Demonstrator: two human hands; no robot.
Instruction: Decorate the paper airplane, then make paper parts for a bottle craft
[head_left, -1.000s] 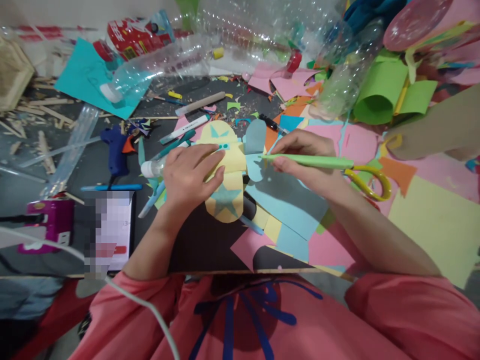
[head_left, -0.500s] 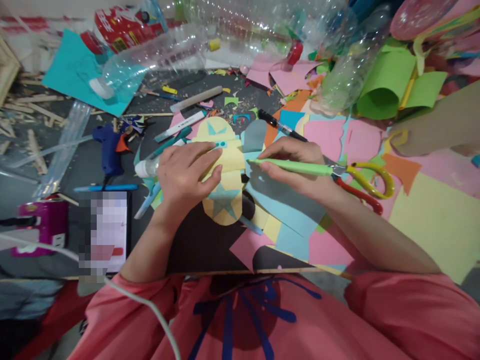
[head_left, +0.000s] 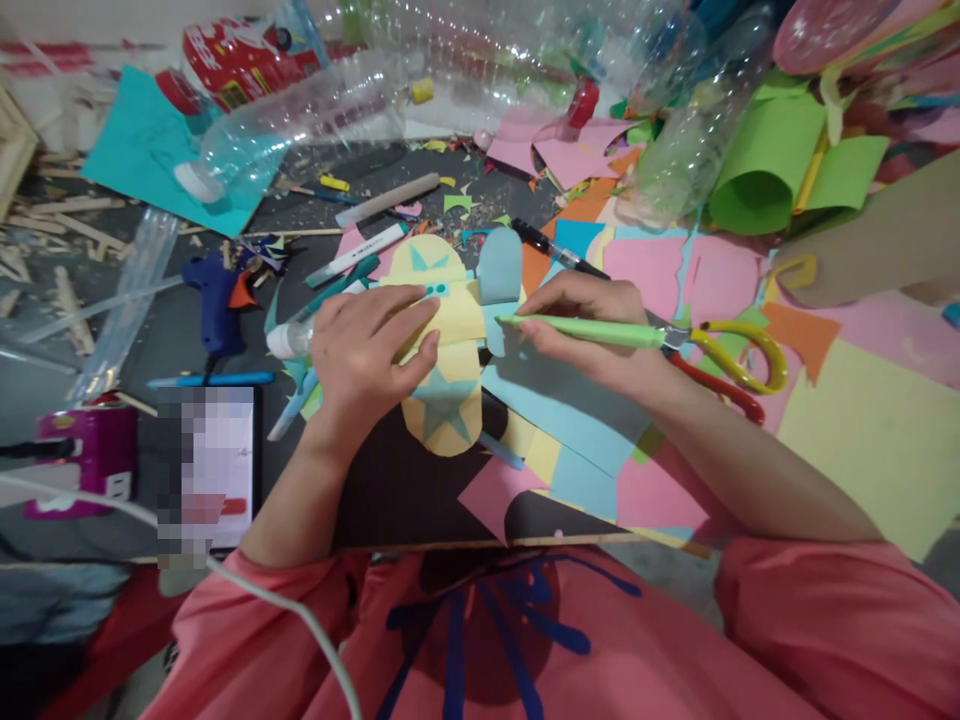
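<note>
My left hand (head_left: 379,340) lies with fingers spread on a yellow paper cutout (head_left: 457,310). The cutout has rounded ends, a blue-green star (head_left: 444,408) on its lower part and small teal dots higher up. In my right hand (head_left: 585,325) is a light green pen (head_left: 592,330), gripped between thumb and fingers. Its tip meets a light blue paper piece (head_left: 500,265) at the cutout's right edge; whether it is marking the paper cannot be made out. Close by the right wrist are scissors (head_left: 750,360) with yellow and red handles, their blades partly hidden.
Clear plastic bottles (head_left: 300,115) line the back. On the left are a blue glue gun (head_left: 221,300), a phone (head_left: 225,460) and a purple box (head_left: 86,460). Markers (head_left: 360,255) and a black pen (head_left: 555,248) lie behind my hands. Coloured paper scraps (head_left: 645,280) cover the right side.
The light blue piece beside the cutout now looks brighter, and more of its lower part shows. Both hands keep nearly the same places, and the right still grips the green pen.
</note>
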